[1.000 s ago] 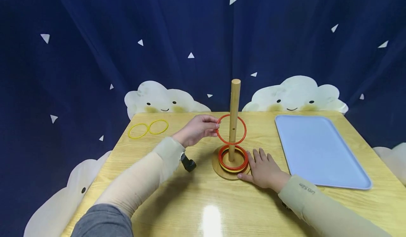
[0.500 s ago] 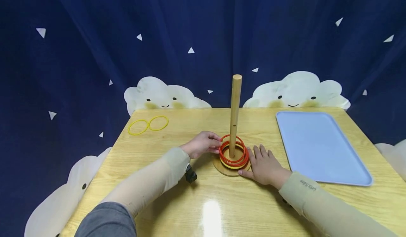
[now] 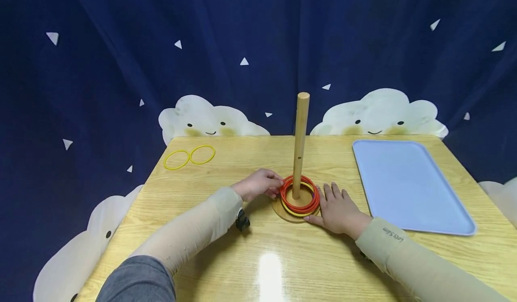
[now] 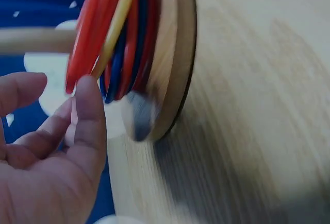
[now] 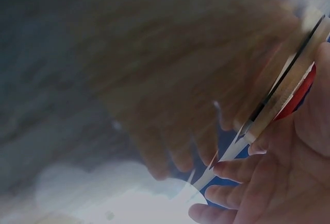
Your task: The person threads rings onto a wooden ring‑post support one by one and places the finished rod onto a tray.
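A wooden post (image 3: 300, 145) stands upright on a round wooden base (image 3: 278, 211). Around its foot lies a stack of rings, with red rings (image 3: 288, 203) on top and a yellow ring (image 3: 296, 213) under them; blue ones show lower down in the left wrist view. My left hand (image 3: 260, 185) is at the stack's left side, one fingertip touching the red rings (image 4: 93, 28), its fingers spread apart and pinching nothing. My right hand (image 3: 339, 210) lies with extended fingers against the base's right edge. The right wrist view is dim and partly reflected.
Two yellow rings (image 3: 176, 168) lie side by side at the table's back left. A pale blue tray (image 3: 412, 185) occupies the right side. Behind the table (image 3: 230, 257) hangs a dark blue curtain (image 3: 226, 32) with white triangles and clouds.
My left hand has lowered a red ring down the post onto the stack and let go of it. My right hand has stayed at the base. The head view has tilted slightly.
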{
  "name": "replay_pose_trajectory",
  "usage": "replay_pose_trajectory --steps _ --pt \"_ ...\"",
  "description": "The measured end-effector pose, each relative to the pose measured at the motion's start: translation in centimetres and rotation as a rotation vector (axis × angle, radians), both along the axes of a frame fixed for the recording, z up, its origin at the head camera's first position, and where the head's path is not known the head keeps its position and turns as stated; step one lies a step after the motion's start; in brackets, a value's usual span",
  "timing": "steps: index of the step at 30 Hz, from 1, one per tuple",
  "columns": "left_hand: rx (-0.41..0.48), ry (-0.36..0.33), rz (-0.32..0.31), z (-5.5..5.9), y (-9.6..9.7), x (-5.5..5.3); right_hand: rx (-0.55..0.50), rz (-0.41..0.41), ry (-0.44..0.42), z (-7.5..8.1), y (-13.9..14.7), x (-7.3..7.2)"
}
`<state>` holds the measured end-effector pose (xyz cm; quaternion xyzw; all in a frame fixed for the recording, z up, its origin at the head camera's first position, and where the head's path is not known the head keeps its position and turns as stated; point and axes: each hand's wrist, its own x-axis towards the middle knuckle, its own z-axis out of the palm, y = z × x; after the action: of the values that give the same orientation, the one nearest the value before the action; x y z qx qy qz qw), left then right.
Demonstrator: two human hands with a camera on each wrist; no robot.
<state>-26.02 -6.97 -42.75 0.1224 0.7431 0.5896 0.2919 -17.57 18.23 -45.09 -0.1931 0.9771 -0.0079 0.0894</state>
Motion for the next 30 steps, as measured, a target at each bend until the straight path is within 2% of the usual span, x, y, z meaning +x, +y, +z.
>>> replay_pose_trajectory --steps 2,4,8,10,14,18,21,24,27,30 --pt "0.033 -0.022 0.027 -0.2 -0.8 -0.8 -0.001 0.0 0.003 0.1 0.0 0.0" --pt "0.084 -0.036 0.09 -0.6 -2.2 -1.7 -0.003 0.0 0.001 0.0 0.0 0.0" --pt "0.15 -0.02 0.273 -1.0 -6.3 -3.9 -0.008 0.005 -0.007 -0.2 0.0 0.0" --pt "0.161 0.005 0.359 -0.8 -8.8 -4.8 -0.007 0.007 -0.005 -0.2 0.0 0.0" --pt "0.178 0.022 0.527 0.4 -13.7 -6.2 -0.008 0.007 -0.001 0.0 0.0 0.0" --pt "0.201 0.014 0.686 1.4 -18.3 -6.7 0.003 0.013 0.006 0.0 -0.2 -0.2" --pt "0.192 0.014 0.799 1.7 -21.0 -6.7 0.008 0.02 0.005 0.1 -0.2 -0.3" --pt "0.158 0.01 0.902 1.4 -23.0 -6.8 0.004 0.014 -0.006 0.1 -0.2 -0.2" --pt "0.115 0.012 0.992 0.6 -24.6 -7.0 -0.003 0.004 -0.008 0.1 0.0 -0.1" --pt "0.108 0.009 1.105 -0.2 -26.1 -7.1 -0.01 0.002 -0.003 0.1 -0.1 0.0"
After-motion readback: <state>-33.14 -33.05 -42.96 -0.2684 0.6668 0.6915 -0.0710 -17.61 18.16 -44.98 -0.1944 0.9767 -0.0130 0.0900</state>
